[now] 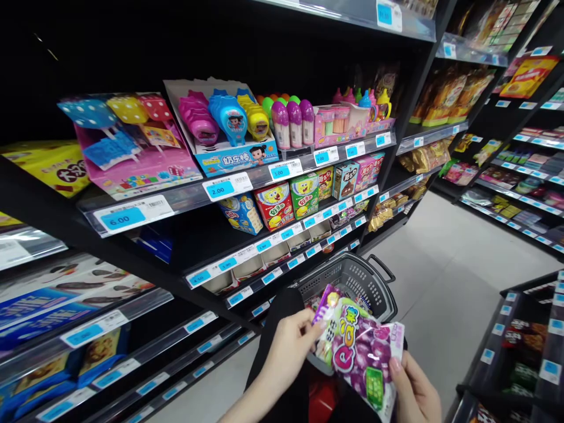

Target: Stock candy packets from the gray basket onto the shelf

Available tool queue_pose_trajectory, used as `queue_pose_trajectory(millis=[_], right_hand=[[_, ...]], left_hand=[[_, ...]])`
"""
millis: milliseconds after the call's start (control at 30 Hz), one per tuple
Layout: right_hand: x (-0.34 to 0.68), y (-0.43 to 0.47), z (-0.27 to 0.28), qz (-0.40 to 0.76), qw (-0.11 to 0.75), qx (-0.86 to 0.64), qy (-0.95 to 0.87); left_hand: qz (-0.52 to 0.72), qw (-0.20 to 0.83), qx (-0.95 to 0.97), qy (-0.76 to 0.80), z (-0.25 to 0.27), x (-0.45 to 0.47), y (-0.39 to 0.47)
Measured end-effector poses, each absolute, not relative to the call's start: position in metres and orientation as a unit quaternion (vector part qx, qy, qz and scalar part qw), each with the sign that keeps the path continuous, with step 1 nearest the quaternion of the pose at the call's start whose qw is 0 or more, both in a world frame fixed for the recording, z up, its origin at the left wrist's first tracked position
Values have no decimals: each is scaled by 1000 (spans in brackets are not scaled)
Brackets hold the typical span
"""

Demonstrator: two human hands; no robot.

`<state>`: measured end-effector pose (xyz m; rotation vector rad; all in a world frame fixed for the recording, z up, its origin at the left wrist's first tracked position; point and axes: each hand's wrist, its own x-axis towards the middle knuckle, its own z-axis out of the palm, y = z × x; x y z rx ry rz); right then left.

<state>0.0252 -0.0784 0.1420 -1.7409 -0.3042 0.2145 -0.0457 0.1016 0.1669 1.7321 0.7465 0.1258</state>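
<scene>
A purple and white packet of QQ candy (368, 355), printed with grapes, is held between my two hands over my lap. My left hand (293, 338) pinches its left end between thumb and fingers. At the opposite end my right hand (414, 385) grips the lower right corner, thumb on top. Behind the packet's upper left corner a bit of purple and yellow wrapper (331, 295) sticks out; whether it is a second packet I cannot tell. Just beyond stands a grey shopping basket (381, 292), partly covered by the packet, with small wrapped goods inside.
Shelves (176, 202) of sweets with blue price tags run along the left. They carry toy-shaped candies (227, 117) and small snack boxes (273, 205). A low rack (506, 346) stands at the right. Grey floor (462, 235) stretches between it and the basket.
</scene>
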Motion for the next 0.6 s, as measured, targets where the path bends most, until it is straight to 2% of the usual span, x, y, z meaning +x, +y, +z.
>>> queue_pose_trajectory(millis=[67, 200, 333, 500, 600], right_hand=[[20, -66, 147, 79, 623, -761, -162], [12, -40, 159, 70, 569, -758, -310], [17, -41, 163, 115, 555, -713, -412], [36, -67, 152, -7, 615, -763, -199], [39, -72, 150, 108, 681, -711, -137]], left_hand=[[96, 587, 752, 283, 165, -47, 92], [27, 768, 629, 119, 160, -53, 74], [27, 875, 456, 162, 155, -52, 70], [14, 929, 310, 200, 157, -52, 77], [27, 940, 278, 198, 158, -53, 79]])
